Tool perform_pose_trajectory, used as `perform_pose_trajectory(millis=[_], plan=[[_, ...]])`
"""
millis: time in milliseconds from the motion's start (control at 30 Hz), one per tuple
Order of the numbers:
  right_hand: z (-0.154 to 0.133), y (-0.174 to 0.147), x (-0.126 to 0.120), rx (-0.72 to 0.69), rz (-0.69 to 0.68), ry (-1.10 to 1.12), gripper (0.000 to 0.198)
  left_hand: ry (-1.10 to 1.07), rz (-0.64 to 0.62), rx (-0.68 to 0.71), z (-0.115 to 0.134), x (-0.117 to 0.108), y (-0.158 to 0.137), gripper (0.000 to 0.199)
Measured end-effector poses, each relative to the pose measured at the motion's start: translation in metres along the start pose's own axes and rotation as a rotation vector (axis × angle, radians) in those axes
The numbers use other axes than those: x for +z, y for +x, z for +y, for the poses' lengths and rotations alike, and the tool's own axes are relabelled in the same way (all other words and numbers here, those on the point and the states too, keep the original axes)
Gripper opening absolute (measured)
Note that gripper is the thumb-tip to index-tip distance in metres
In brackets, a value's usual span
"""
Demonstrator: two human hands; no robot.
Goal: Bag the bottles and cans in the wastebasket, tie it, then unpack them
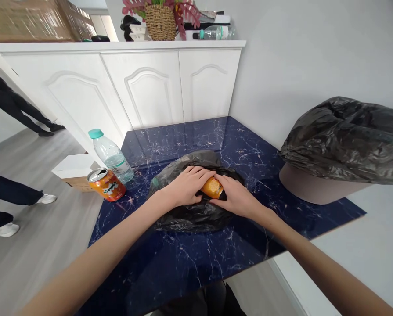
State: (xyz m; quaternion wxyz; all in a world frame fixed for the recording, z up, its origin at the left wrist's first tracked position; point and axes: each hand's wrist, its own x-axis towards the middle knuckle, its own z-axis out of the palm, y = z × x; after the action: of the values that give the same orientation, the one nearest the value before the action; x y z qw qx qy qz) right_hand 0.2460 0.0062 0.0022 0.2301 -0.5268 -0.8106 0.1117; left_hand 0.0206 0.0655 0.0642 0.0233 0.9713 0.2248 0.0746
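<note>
An orange drink can (212,188) lies on its side in the mouth of a black plastic bag (192,218), in the middle of the dark blue marbled table (183,259). My left hand (190,185) curls around the can's left part, thumb low and fingers over the top. From the other side, my right hand (235,194) grips its right end. Through the bag's left side a teal bottle cap shows faintly. Left of the bag stand an opened orange Mirinda can (107,184) and a clear plastic bottle (112,156) with a teal cap, holding some water.
At the right stands a grey bin (315,186) lined with a black bag. White cabinets (153,96) border the far table edge, with a woven plant pot (160,22) on top. A cardboard box (74,169) sits beyond the left edge. Two people's legs show at far left.
</note>
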Motion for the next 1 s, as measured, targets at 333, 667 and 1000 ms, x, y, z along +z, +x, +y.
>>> perform_pose_trajectory(millis=[333,667,1000], plan=[[0.039,-0.018,0.012,-0.015,0.078,0.164,0.077,-0.598,0.369,-0.384,0.011,-0.020,-0.028,0.067],[0.046,-0.028,0.009,0.010,0.022,-0.019,0.073,-0.753,0.878,-1.136,0.055,-0.057,-0.189,0.076],[0.043,-0.033,0.011,-0.031,0.034,-0.057,0.067,-0.626,1.022,-1.334,0.023,-0.017,-0.228,0.084]])
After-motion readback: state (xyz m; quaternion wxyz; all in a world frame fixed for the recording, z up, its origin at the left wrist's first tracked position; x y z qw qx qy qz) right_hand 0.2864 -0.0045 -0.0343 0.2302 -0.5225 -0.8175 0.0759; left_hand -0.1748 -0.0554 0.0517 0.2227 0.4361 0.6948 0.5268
